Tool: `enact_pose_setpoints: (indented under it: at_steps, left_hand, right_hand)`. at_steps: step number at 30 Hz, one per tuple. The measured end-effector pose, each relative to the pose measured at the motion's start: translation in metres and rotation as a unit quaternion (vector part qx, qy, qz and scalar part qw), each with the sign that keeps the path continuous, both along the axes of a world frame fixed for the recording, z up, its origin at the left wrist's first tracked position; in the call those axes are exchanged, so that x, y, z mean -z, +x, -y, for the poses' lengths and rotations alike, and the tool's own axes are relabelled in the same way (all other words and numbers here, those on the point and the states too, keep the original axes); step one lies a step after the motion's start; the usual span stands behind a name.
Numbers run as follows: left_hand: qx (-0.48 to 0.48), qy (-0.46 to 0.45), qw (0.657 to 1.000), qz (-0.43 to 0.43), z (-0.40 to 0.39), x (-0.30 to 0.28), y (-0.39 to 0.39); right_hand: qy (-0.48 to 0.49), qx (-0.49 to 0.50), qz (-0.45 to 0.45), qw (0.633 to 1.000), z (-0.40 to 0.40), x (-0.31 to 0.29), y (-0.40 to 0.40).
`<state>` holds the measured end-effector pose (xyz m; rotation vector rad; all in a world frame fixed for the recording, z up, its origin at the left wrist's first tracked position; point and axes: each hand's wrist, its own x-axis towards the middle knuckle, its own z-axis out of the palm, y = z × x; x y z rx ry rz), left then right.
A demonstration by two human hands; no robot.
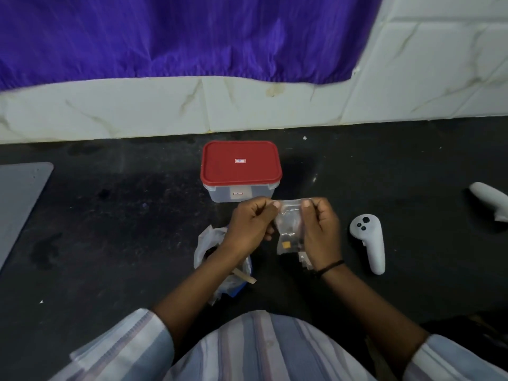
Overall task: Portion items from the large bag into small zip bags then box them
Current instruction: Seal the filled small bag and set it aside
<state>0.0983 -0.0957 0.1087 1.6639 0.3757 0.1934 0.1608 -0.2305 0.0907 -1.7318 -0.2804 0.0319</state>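
A small clear zip bag hangs upright between my hands, with a few dark bits and a yellow piece near its bottom. My left hand pinches its top left corner and my right hand pinches the top right edge. Under my left forearm lies the large crumpled plastic bag, open, with a tan strip sticking out. A clear plastic box with a red lid pressed on stands just beyond my hands. Another small clear bag lies partly hidden under my right wrist.
Everything sits on a dark floor bounded by a white marbled wall base and a purple curtain. One white handheld controller lies right of my hands, a second one at the far right edge. A grey mat lies at the left.
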Motion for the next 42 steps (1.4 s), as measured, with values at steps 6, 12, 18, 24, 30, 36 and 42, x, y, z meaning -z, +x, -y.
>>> enact_pose_setpoints:
  at_steps: [6, 12, 18, 24, 30, 36, 42]
  left_hand:
    - [-0.046, 0.040, 0.997, -0.056, 0.001, 0.002, 0.037]
    - [-0.009, 0.088, 0.993, -0.075, -0.004, 0.013, 0.029]
    - [0.062, 0.177, 0.978, -0.092, -0.003, 0.027, 0.016]
    - [0.096, 0.267, 0.954, -0.091, 0.001, 0.025, 0.019]
    - [0.146, 0.322, 0.930, -0.102, 0.007, 0.024, 0.032]
    - [0.194, 0.340, 0.909, -0.143, 0.016, 0.031, 0.045]
    - [0.240, 0.345, 0.888, -0.186, 0.026, 0.037, 0.050]
  right_hand:
    - [-0.090, 0.059, -0.017, 0.994, 0.017, 0.025, 0.066]
    - [-0.194, 0.094, -0.017, 0.976, 0.027, 0.037, 0.131]
    - [-0.296, 0.075, -0.059, 0.950, 0.022, 0.057, 0.164]
    - [-0.431, 0.092, -0.079, 0.894, 0.007, 0.054, 0.172]
    - [-0.487, 0.091, 0.035, 0.868, 0.017, 0.045, 0.150]
    - [-0.425, -0.015, 0.045, 0.904, 0.047, 0.043, 0.085]
    - [-0.373, -0.038, 0.008, 0.927, 0.059, 0.059, 0.054]
